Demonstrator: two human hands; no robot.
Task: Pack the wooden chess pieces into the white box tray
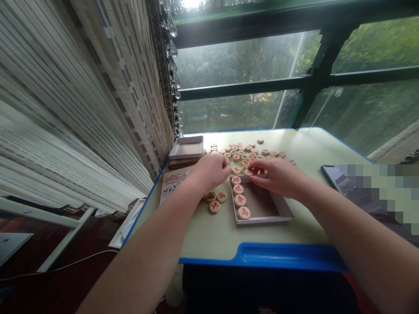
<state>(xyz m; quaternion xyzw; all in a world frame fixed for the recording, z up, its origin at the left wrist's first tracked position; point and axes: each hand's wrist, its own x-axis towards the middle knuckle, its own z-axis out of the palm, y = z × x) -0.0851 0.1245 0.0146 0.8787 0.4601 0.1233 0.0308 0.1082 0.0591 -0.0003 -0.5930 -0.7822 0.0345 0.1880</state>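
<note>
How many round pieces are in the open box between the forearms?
4, down the left side of the box: the farthest piece, the second piece, the third piece and the nearest piece. The right hand covers part of it, so more may be hidden.

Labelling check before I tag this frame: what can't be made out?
All head view:
- Whether the left hand holds a piece: its curled fingers hide that.
- Whether the right hand grips a piece: fingertips blur into the pieces behind.
- Far right corner of the near box: under the right hand.
- Many marks on the far pieces: too small.
- Part of the printed cover: behind the left arm.
</note>
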